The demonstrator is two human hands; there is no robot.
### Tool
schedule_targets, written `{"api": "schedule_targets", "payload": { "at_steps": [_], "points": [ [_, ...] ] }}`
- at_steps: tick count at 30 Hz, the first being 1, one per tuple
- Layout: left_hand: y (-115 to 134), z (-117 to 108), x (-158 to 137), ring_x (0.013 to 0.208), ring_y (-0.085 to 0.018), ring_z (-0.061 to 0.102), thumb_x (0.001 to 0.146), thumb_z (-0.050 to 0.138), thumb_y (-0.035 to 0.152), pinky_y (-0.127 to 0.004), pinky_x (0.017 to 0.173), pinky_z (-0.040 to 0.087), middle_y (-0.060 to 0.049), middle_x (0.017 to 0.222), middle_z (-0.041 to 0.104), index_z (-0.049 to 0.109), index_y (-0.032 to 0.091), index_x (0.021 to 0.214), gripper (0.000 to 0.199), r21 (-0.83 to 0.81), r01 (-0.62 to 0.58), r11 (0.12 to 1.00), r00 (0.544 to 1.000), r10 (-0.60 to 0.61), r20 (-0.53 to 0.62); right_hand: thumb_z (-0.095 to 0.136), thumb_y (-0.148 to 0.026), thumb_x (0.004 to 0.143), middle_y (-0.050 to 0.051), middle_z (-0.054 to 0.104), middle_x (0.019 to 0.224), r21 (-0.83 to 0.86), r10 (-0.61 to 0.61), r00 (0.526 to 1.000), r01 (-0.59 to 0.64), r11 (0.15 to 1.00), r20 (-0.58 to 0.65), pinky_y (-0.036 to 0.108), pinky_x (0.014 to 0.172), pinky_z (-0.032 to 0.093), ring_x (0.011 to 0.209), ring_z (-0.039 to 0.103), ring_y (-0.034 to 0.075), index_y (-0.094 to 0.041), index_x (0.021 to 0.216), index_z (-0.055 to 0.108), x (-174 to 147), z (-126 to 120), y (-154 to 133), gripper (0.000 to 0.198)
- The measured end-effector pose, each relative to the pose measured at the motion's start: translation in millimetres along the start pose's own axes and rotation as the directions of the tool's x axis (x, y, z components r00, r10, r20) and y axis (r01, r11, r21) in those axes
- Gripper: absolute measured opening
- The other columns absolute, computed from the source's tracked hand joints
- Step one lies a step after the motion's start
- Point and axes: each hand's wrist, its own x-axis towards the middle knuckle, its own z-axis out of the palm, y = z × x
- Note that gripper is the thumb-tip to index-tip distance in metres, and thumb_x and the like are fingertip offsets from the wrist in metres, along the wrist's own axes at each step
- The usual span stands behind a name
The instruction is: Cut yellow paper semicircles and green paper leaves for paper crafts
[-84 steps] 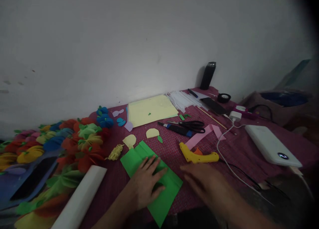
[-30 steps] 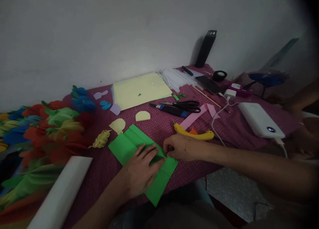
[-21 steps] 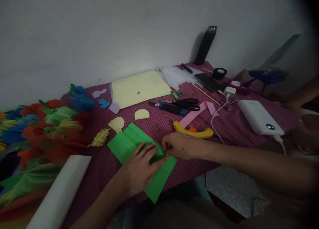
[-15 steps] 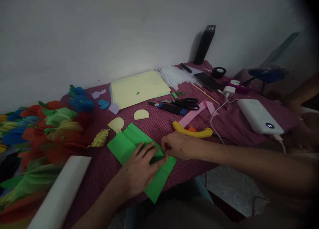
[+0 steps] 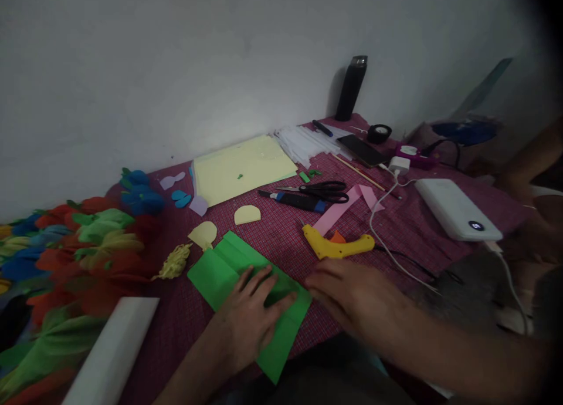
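Note:
A sheet of green paper (image 5: 220, 276) with several creases lies aslant on the checked tablecloth at the table's near edge. My left hand (image 5: 250, 317) rests flat on it, fingers spread. At the sheet's right corner is my right hand (image 5: 352, 293), slightly blurred, its fingers bent and pressed together. Whether anything is between those fingertips I cannot make out. Just beyond that hand lies a yellow glue gun (image 5: 336, 245) with an orange trigger and a dark cord. Yellow cut-paper pieces (image 5: 247, 215) lie above the green sheet.
Paper flowers (image 5: 101, 235) crowd the left, beside a white roll (image 5: 116, 346). Yellow sheets (image 5: 241, 164), scissors (image 5: 325, 191), a utility knife (image 5: 294, 202) and pink ribbon-like paper (image 5: 341, 211) lie farther back. A power bank (image 5: 455, 208), cables and a black bottle (image 5: 352, 88) are on the right.
My right hand has moved right and nearer to me, from the sheet's creased middle to its right corner. My left hand stays flat on the paper. The view has tilted up slightly.

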Motion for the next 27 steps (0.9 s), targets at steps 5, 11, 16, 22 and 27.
{"api": "schedule_targets", "payload": {
  "at_steps": [5, 11, 16, 22, 27],
  "points": [
    [-1.0, 0.0, 1.4, 0.123, -0.029, 0.034, 0.081, 0.053, 0.022, -0.055, 0.1, 0.029, -0.007, 0.125, 0.047, 0.039, 0.033, 0.13, 0.052, -0.002, -0.011, 1.0, 1.0, 0.011, -0.002, 0.044, -0.018, 0.086, 0.007, 0.062, 0.099, -0.052, -0.08, 0.996, 0.078, 0.996, -0.033, 0.031, 0.066, 0.05, 0.083, 0.057, 0.02, -0.023, 0.116, 0.054, -32.8, 36.5, 6.1, 0.032],
    [-2.3, 1.4, 2.5, 0.123, -0.031, 0.035, 0.078, 0.051, 0.015, -0.057, 0.099, 0.031, -0.009, 0.126, 0.046, 0.037, 0.032, 0.132, 0.058, 0.029, -0.024, 0.999, 1.0, 0.024, 0.004, 0.058, -0.035, 0.079, 0.008, 0.06, 0.107, -0.126, -0.033, 0.999, 0.032, 0.991, -0.01, 0.038, 0.07, 0.05, 0.089, 0.055, 0.025, -0.022, 0.118, 0.053, -26.5, 53.2, 7.6, 0.041],
    [-2.1, 0.3, 2.2, 0.124, -0.032, 0.034, 0.076, 0.05, 0.01, -0.058, 0.097, 0.033, -0.011, 0.127, 0.046, 0.037, 0.029, 0.132, 0.06, 0.04, -0.047, 0.998, 0.999, 0.047, 0.002, 0.059, -0.043, 0.077, 0.006, 0.058, 0.113, -0.145, -0.038, 0.999, 0.038, 0.989, 0.004, 0.039, 0.073, 0.048, 0.091, 0.053, 0.025, -0.024, 0.121, 0.05, -29.9, 62.1, 11.7, 0.048],
    [0.7, 1.7, 2.5, 0.123, -0.028, 0.037, 0.083, 0.044, 0.018, -0.055, 0.1, 0.033, -0.011, 0.123, 0.053, 0.048, 0.016, 0.122, 0.039, -0.005, -0.002, 1.0, 0.997, 0.002, -0.081, 0.058, -0.042, 0.079, 0.005, 0.059, 0.11, -0.156, -0.073, 0.997, 0.072, 0.985, 0.002, 0.038, 0.071, 0.047, 0.09, 0.053, 0.025, -0.025, 0.122, 0.05, -31.5, 61.4, 13.5, 0.047],
    [2.1, 0.1, 4.7, 0.122, -0.029, 0.039, 0.084, 0.045, 0.022, -0.055, 0.1, 0.032, -0.01, 0.122, 0.055, 0.052, 0.017, 0.118, 0.035, -0.032, 0.014, 0.999, 0.998, -0.016, -0.061, 0.057, -0.04, 0.08, 0.007, 0.059, 0.108, -0.149, -0.056, 0.998, 0.056, 0.987, 0.005, 0.038, 0.071, 0.048, 0.089, 0.054, 0.025, -0.023, 0.119, 0.052, -28.7, 52.6, 9.6, 0.043]
  ]
}}
